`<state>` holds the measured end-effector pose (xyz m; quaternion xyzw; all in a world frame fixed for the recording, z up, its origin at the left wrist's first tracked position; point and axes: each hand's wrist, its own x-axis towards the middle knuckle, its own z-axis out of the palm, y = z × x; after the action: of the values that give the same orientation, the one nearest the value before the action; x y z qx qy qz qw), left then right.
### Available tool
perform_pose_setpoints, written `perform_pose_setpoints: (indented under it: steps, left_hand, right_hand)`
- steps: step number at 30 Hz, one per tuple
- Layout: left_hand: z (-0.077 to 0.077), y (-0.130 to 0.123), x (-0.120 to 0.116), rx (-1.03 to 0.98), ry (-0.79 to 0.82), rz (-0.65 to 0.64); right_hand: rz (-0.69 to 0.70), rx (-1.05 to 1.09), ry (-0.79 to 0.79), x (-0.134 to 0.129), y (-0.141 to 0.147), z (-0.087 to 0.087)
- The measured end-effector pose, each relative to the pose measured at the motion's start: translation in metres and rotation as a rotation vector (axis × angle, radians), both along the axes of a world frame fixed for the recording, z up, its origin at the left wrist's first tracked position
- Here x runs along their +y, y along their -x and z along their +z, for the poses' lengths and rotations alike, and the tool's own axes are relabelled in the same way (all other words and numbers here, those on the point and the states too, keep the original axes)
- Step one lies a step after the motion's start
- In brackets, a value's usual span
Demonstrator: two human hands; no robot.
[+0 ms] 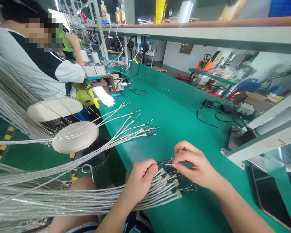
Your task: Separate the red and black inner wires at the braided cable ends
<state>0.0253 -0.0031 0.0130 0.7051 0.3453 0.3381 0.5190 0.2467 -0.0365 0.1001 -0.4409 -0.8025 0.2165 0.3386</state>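
Note:
My left hand (140,181) grips a thick bundle of braided silver shielded cables (87,202) near its ends, which fan out over the green workbench (174,106). Several short stripped ends (171,184) show red, black and white inner wires. My right hand (196,165) pinches thin inner wires (165,162) between thumb and fingers, just beyond my left thumb. A second fan of braided cable ends (135,127) lies farther up the bench, apart from both hands.
A seated co-worker (38,64) works at the bench's far left, beside a white glove (103,96) and a small bench machine (104,85). Round stool seats (75,137) stand left of the bench. Black cords (208,110) lie on its right, under a long shelf (208,34).

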Motion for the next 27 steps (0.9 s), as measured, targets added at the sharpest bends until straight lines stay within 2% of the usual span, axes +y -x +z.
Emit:
perform_pose_setpoints:
  steps: [6,11,14,22,27]
  left_hand:
    - [0.003,-0.001,0.0,-0.018,-0.006,0.005]
    - [0.004,-0.001,0.0,-0.025,-0.014,0.017]
    - [0.003,-0.001,-0.001,-0.029,-0.015,0.031]
    - [0.002,-0.001,-0.002,-0.04,-0.015,0.037]
    - [0.002,0.0,-0.002,-0.027,-0.015,0.048]
  right_hand:
    - [0.009,-0.081,-0.052,-0.005,0.001,0.002]
    - [-0.051,-0.009,0.091,-0.005,0.01,0.004]
    - [-0.079,0.022,0.108,-0.005,0.015,0.002]
    - [-0.104,0.008,0.012,-0.005,0.018,-0.005]
    - [-0.129,-0.025,-0.103,-0.008,0.021,-0.012]
